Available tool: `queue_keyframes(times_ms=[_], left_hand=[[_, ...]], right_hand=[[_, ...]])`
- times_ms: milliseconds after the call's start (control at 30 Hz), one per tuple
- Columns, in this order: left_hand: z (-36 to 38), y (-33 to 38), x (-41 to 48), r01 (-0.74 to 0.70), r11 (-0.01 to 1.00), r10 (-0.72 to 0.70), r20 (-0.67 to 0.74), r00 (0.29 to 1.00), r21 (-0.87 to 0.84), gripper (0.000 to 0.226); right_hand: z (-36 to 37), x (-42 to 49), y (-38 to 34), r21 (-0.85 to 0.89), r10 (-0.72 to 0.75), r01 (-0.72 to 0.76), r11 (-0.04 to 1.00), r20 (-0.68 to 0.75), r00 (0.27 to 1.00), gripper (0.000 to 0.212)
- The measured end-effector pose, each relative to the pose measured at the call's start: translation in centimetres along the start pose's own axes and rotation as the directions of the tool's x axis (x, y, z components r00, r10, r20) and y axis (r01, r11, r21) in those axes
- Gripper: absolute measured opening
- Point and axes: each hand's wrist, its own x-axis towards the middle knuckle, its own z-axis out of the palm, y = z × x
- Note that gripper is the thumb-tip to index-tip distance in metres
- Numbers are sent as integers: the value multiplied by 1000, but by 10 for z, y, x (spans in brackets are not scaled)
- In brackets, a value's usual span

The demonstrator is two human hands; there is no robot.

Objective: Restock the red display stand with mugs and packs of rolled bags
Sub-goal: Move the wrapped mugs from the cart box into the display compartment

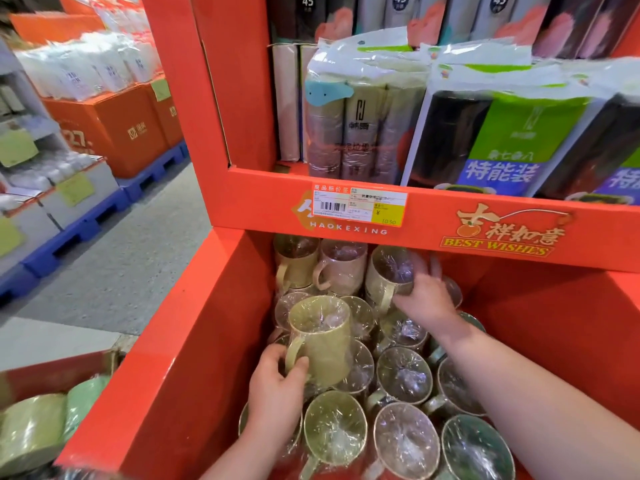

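In the lower bin of the red display stand [194,358], film-wrapped mugs [403,375] lie packed close together, mouths upward. The left hand [277,386] grips an olive-green mug [322,337] near its handle and base, holding it tilted above the others at the bin's left side. The right hand [424,299] reaches further back, its fingers curled round a beige mug [384,271] just beside two more standing on a row under the shelf edge. On the shelf above, packs of rolled bags [353,123] stand upright behind a price label [360,207]. At lower left, a red box [52,372] holds green mugs [34,424].
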Motion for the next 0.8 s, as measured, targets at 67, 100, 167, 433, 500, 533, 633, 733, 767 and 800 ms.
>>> queue_keyframes(times_ms=[67,100,167,433,500,533,633,733,767,800], left_hand=[[1,-1,0,-2,1000,2,-2,1000,4,8],[1,-1,0,-4,1000,4,-4,1000,6,8],[1,-1,1,-10,1000,10,-3,1000,-3,9],[4,-3,4,-9,1000,9,12,1000,-28,11],[5,-4,6,-6,1000,7,10,1000,-29,12],[5,-5,7,-4,1000,5,9,1000,-26,11],[6,-6,9,-11,1000,11,11,1000,-23,12],[6,-6,10,-24,1000,24,17,1000,-6,13],[6,-6,10,-23,1000,24,18,1000,-4,13],[5,-5,11,-22,1000,22,18,1000,-5,13]], right_hand=[[0,8,-2,-6,-8,8,1000,57,998,75],[-1,11,-4,13,0,0,1000,50,999,69],[-4,16,-7,53,50,-50,997,-7,999,58],[0,42,-18,-16,160,-159,987,101,982,64],[6,45,-17,-16,178,-177,984,104,979,69],[8,45,-17,-10,188,-187,982,98,977,72],[12,47,-15,5,208,-210,978,87,974,76],[10,48,-12,6,225,-227,974,97,970,81],[9,47,-11,-6,233,-234,972,106,967,85],[8,44,-10,-18,233,-233,972,111,966,87]])
